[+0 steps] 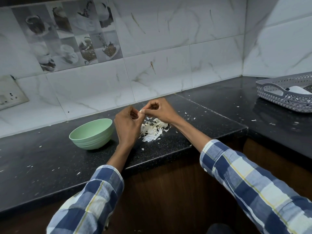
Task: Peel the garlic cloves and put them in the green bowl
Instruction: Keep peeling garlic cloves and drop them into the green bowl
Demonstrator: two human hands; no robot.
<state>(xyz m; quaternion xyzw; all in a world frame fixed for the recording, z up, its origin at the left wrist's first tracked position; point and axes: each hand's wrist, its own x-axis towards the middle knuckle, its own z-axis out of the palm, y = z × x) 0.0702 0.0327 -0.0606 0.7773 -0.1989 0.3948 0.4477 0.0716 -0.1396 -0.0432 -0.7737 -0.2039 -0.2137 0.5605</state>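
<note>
Left hand (128,125) and right hand (158,109) are held together above the counter (50,157), fingers curled, both pinching one small garlic clove (141,110) between fingertips. A heap of peels (152,130) is seen directly beneath. The green bowl (92,134) stands just left of the left hand; its contents are hidden. A grey basket (285,94) sits well right.

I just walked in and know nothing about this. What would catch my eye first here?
Two hands meet above a black countertop: the left hand and right hand together pinch a small garlic clove between their fingertips. Right beneath them lies a white heap of garlic peels. Just left of the hands stands a pale green bowl, and a grey perforated basket sits far off at the right edge.
</note>
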